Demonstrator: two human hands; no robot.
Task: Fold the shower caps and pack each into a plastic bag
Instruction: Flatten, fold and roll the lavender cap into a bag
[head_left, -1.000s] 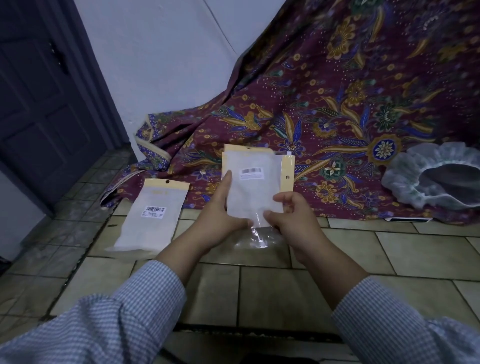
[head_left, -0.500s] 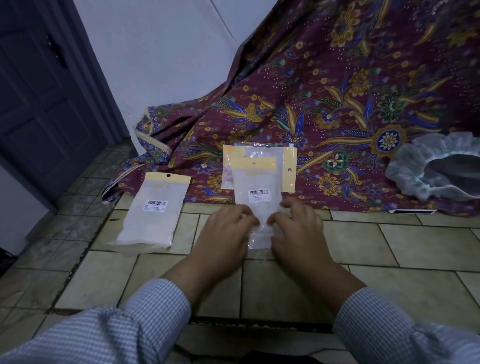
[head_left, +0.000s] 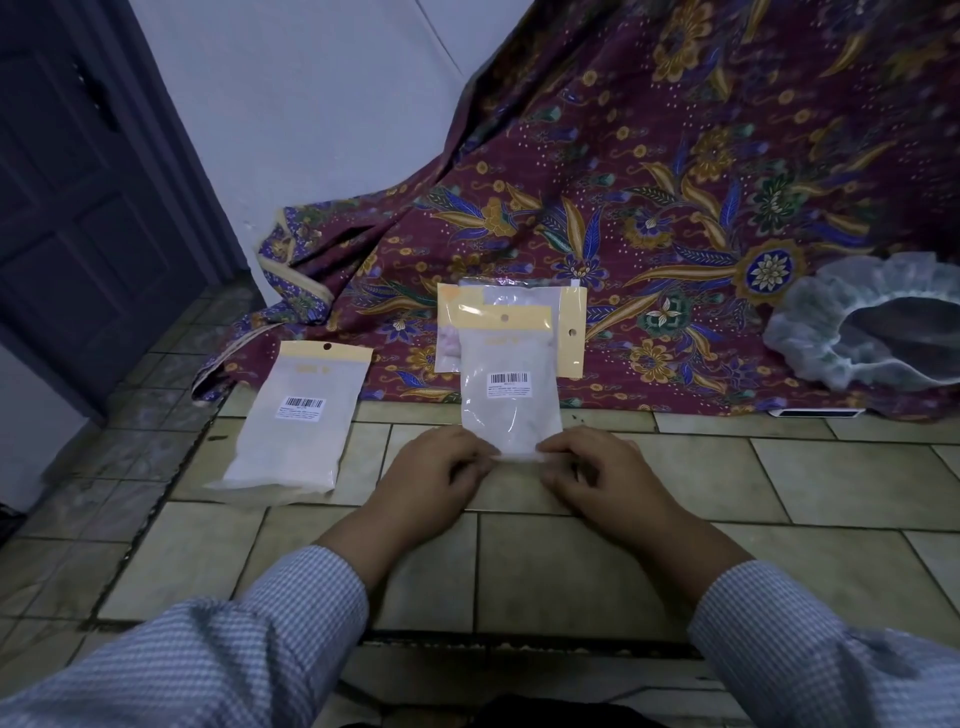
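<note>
Both hands pinch the near edge of a packed plastic bag (head_left: 510, 387) lying flat on the tiled floor (head_left: 649, 545): the left hand (head_left: 434, 475) grips its near-left corner with curled fingers, the right hand (head_left: 597, 473) its near-right corner in the same way. Seen from the head camera, the bag shows a yellow header strip at its far end, a barcode label at mid-length and pale, folded contents inside. Its far end overlaps a stack of bags (head_left: 519, 322) with yellow edges, which rests on a maroon floral cloth (head_left: 675, 182) spread over the floor and rising against the wall (head_left: 311, 104). To the left of the held bag, apart from it, a second packed bag (head_left: 306, 415) with the same yellow strip and barcode lies flat on the tiles. Far to the right of the held bag, an unfolded white shower cap (head_left: 852, 332) with a ruffled rim sits on the cloth, its opening facing the camera. A dark door (head_left: 78, 208) stands at the far left, beyond the second bag. Checked sleeves (head_left: 218, 654) cover both forearms in the foreground.
</note>
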